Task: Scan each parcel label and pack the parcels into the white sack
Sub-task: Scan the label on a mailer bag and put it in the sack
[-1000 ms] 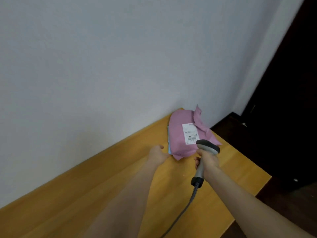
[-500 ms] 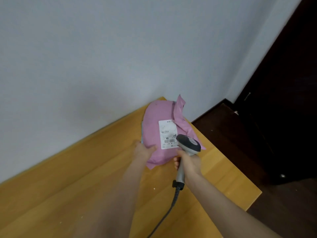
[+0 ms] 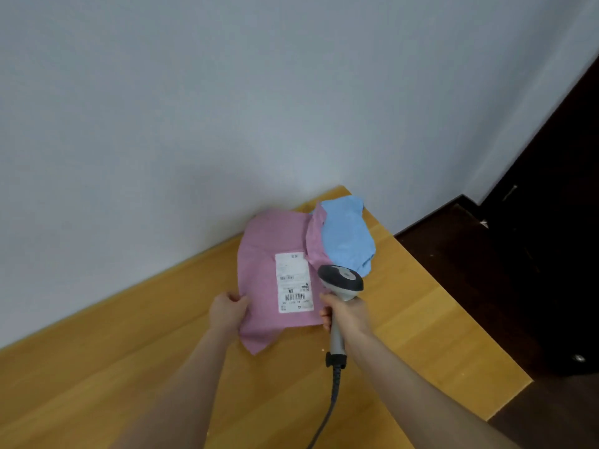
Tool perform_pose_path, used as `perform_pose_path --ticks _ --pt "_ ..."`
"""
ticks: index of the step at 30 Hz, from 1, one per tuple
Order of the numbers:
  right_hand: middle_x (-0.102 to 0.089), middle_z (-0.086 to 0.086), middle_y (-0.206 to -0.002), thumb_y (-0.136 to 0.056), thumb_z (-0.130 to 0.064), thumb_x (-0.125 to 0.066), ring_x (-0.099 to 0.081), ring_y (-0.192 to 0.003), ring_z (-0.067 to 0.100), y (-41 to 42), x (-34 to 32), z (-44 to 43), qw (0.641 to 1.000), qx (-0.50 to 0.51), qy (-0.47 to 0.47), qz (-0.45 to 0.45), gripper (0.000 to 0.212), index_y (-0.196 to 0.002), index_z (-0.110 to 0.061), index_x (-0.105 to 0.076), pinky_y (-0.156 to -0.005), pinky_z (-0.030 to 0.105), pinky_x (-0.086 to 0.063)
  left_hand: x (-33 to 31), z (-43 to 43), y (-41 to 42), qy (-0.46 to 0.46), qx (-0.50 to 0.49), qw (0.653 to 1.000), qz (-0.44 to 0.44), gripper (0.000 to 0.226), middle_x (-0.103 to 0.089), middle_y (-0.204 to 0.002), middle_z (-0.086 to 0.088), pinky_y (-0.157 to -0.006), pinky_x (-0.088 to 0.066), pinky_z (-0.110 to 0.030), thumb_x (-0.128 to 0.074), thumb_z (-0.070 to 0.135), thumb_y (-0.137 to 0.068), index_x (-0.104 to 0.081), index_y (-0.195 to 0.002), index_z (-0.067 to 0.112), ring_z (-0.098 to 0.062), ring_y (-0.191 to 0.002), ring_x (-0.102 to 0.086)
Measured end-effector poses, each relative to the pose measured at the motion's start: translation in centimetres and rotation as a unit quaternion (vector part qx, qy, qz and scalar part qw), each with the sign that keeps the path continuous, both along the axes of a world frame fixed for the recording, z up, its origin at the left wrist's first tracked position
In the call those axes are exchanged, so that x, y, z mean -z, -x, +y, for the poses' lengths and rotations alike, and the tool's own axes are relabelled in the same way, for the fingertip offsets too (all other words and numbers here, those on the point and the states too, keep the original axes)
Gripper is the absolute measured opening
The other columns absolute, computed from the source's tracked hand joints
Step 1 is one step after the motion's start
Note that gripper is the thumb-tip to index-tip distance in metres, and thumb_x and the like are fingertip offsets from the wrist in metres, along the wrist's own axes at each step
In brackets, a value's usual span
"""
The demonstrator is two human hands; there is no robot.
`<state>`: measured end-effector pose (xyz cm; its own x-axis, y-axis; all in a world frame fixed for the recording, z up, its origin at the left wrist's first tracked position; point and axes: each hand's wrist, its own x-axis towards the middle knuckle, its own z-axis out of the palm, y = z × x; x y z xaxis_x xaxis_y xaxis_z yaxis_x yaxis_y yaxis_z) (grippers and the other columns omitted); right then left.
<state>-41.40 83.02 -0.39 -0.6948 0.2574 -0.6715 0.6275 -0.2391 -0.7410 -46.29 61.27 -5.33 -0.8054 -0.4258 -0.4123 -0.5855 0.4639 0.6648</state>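
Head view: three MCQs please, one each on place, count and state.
1. Where is the light blue plastic parcel relative to the pink plastic parcel?
A. right of it, by the far corner of the wooden table
B. left of it
C. on the floor

2. How many parcels show?
A. one
B. two
C. four

3. What is the right hand doing?
A. resting flat on the table
B. hanging idle
C. gripping the grey handheld barcode scanner

Answers:
1 A: the blue one shows past the pink one's right flap.
2 B: only the pink and the blue are visible.
3 C: the fingers curl round the scanner's handle, and its head is beside the white label.
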Motion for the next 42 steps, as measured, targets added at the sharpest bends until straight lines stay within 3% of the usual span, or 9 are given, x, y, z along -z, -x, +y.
perform_pose_path --ticks 6,12,20,26,30,32,35,38,42 --pt "-0.062 0.01 -0.058 -0.082 -0.005 -0.067 -0.054 -0.049 0.018 -2.4 -1.2 -7.2 0.998 -0.06 0.014 -0.01 0.017 -0.066 -0.006 -0.063 -0.052 0.029 -0.046 -2.8 -8.8 -5.1 -0.154 -0.053 0.986 -0.042 0.032 -0.066 -0.098 -0.02 -0.051 -0.042 -0.023 -0.06 -0.003 -0.086 -0.059 -0.118 -0.001 -0.018 -0.069 -0.054" --pt "-0.064 0.007 -0.067 -0.08 -0.012 -0.075 -0.058 -0.061 0.02 -5.5 -2.2 -13.5 0.998 -0.054 -0.023 0.014 0.016 -0.075 -0.007 -0.061 -0.064 0.034 -0.047 -5.7 -16.0 -9.6 -0.27 -0.078 0.96 0.0 0.021 -0.063 -0.093 -0.004 -0.067 -0.043 -0.027 -0.057 -0.002 -0.09 -0.062 -0.099 0.016 -0.015 -0.073 -0.053" --pt "-0.069 0.012 -0.071 -0.079 0.001 -0.074 -0.061 -0.047 0.016 -7.9 -4.8 -20.6 0.994 -0.03 0.107 0.019 0.013 -0.086 -0.003 -0.064 -0.048 0.023 -0.053 -9.9 -24.6 -14.1 -0.337 -0.003 0.941 0.029 0.03 -0.066 -0.087 0.003 -0.062 -0.045 -0.025 -0.054 -0.003 -0.091 -0.063 -0.107 0.02 -0.013 -0.076 -0.058" --pt "-0.061 0.011 -0.062 -0.077 0.007 -0.068 -0.054 -0.052 0.02 -9.1 -7.0 -23.7 0.997 -0.038 0.034 0.058 0.014 -0.072 -0.004 -0.06 -0.057 0.032 -0.047 -13.4 -28.1 -16.4 -0.258 -0.024 0.96 0.109 0.078 -0.058 -0.121 -0.009 -0.073 -0.053 -0.031 -0.07 0.009 -0.084 -0.029 -0.147 0.029 -0.026 -0.106 -0.06" --pt "-0.061 0.011 -0.06 -0.078 0.009 -0.067 -0.055 -0.052 0.02 -9.2 -8.6 -24.8 0.993 -0.066 0.037 0.093 0.016 -0.071 -0.004 -0.06 -0.057 0.031 -0.049 -15.9 -27.6 -17.1 -0.194 0.027 0.959 0.207 0.106 -0.048 -0.131 0.0 -0.089 -0.051 -0.029 -0.076 -0.002 -0.075 -0.011 -0.152 0.032 -0.016 -0.119 -0.052" --pt "-0.061 0.011 -0.061 -0.078 0.009 -0.067 -0.055 -0.053 0.02 -9.2 -9.3 -25.1 0.991 -0.083 0.039 0.101 0.016 -0.071 -0.004 -0.06 -0.06 0.033 -0.05 -17.0 -27.4 -17.5 -0.094 0.041 0.971 0.218 0.097 -0.052 -0.128 0.002 -0.094 -0.047 -0.029 -0.078 0.0 -0.073 -0.025 -0.15 0.026 -0.013 -0.114 -0.052" --pt "-0.062 0.012 -0.066 -0.079 0.008 -0.067 -0.056 -0.056 0.021 -9.3 -10.3 -25.3 0.988 -0.101 0.048 0.108 0.013 -0.075 -0.003 -0.061 -0.063 0.034 -0.05 -18.6 -28.1 -18.4 0.055 0.036 0.977 0.203 0.058 -0.066 -0.101 -0.004 -0.075 -0.047 -0.027 -0.079 0.014 -0.073 -0.057 -0.127 0.017 -0.02 -0.091 -0.061" --pt "-0.06 0.011 -0.063 -0.079 0.008 -0.066 -0.054 -0.055 0.02 -9.5 -11.3 -25.4 0.983 -0.123 0.057 0.125 0.012 -0.075 -0.002 -0.061 -0.059 0.032 -0.048 -19.8 -28.0 -19.1 0.135 0.004 0.965 0.227 0.037 -0.064 -0.097 -0.005 -0.07 -0.044 -0.031 -0.078 0.019 -0.075 -0.063 -0.107 0.01 -0.028 -0.089 -0.062" --pt "-0.061 0.011 -0.065 -0.078 0.008 -0.067 -0.056 -0.058 0.021 -9.8 -12.7 -25.7 0.972 -0.164 0.073 0.151 0.01 -0.077 -0.001 -0.062 -0.06 0.032 -0.049 -22.5 -29.0 -19.8 -0.008 -0.034 0.964 0.263 0.101 -0.036 -0.13 0.009 -0.087 -0.052 -0.039 -0.084 0.016 -0.071 -0.021 -0.15 0.022 -0.022 -0.1 -0.058"
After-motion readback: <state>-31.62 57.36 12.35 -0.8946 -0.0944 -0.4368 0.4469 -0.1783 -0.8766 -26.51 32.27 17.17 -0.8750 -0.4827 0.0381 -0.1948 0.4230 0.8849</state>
